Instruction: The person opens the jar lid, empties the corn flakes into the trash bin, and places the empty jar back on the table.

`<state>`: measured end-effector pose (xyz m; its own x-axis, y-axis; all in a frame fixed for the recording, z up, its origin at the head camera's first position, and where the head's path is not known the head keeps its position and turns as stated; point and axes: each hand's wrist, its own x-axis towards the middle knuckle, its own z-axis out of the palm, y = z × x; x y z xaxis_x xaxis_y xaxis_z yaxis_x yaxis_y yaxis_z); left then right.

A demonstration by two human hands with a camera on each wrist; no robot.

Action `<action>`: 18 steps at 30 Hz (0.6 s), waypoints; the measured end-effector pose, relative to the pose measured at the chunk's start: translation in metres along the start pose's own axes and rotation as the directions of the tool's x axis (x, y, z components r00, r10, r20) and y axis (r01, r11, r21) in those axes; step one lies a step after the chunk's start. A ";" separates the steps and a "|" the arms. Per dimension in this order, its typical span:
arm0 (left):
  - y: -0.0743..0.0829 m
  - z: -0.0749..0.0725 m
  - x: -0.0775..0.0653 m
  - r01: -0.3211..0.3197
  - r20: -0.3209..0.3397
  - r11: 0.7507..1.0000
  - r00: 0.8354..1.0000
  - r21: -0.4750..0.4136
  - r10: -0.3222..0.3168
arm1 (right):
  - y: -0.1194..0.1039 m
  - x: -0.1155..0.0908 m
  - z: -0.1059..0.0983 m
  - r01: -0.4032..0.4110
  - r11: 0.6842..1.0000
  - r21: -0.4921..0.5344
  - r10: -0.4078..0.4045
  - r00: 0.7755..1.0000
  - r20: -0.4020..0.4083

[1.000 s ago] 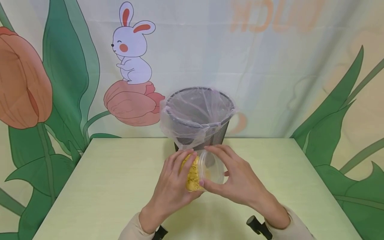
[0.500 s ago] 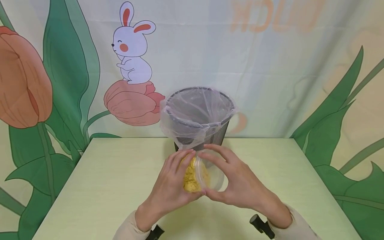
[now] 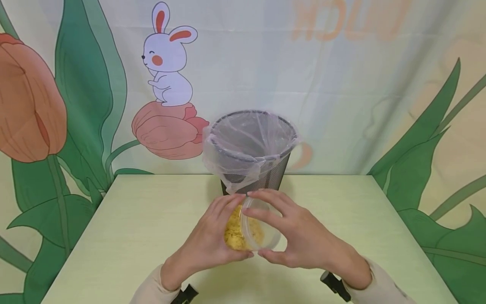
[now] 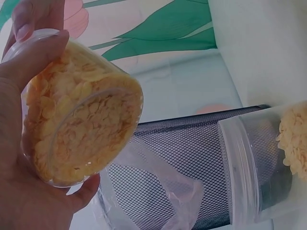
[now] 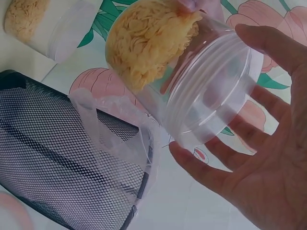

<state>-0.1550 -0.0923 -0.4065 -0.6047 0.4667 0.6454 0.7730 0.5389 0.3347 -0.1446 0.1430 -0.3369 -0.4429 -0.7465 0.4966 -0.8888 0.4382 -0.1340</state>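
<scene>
My left hand (image 3: 205, 242) grips a clear plastic jar (image 4: 91, 110) of yellow flakes around its body. The jar is tilted, with its flake-filled base toward the left and its clear ribbed lid (image 5: 206, 91) toward the right. My right hand (image 3: 307, 236) curves its thumb and fingers round that lid at the rim. In the right wrist view the fingers show through the clear plastic. Another clear jar (image 5: 57, 28) with flakes at its bottom stands on the table in both wrist views. In the head view the hands and held jar mostly cover that spot.
A black mesh wastebasket (image 3: 271, 181) stands at the table's back edge, behind the hands. A translucent bag (image 3: 243, 169) lines it and hangs over its rim. The pale green table (image 3: 152, 219) meets a backdrop (image 3: 341, 105) printed with a rabbit and tulips.
Both hands and the held jar have come slightly nearer the body and to the left. My right thumb has moved lower on the lid's rim as the right hand turned.
</scene>
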 end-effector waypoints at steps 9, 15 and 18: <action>-0.002 -0.008 -0.002 0.021 0.096 0.995 0.995 -0.098 -0.011 | -0.001 0.002 -0.003 0.148 0.988 -0.051 -0.143 0.986 0.082; -0.003 -0.007 -0.004 0.033 0.104 0.993 0.994 -0.112 -0.021 | -0.002 0.000 -0.003 0.139 0.989 -0.056 -0.130 0.981 0.146; -0.002 -0.006 -0.005 0.053 0.102 0.993 0.994 -0.104 -0.042 | -0.004 0.000 -0.005 0.060 0.998 0.006 -0.060 0.989 0.136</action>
<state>-0.1523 -0.0997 -0.4062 -0.6531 0.5130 0.5570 0.7558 0.4871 0.4376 -0.1403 0.1438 -0.3326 -0.4002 -0.8329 0.3822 -0.9146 0.3894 -0.1090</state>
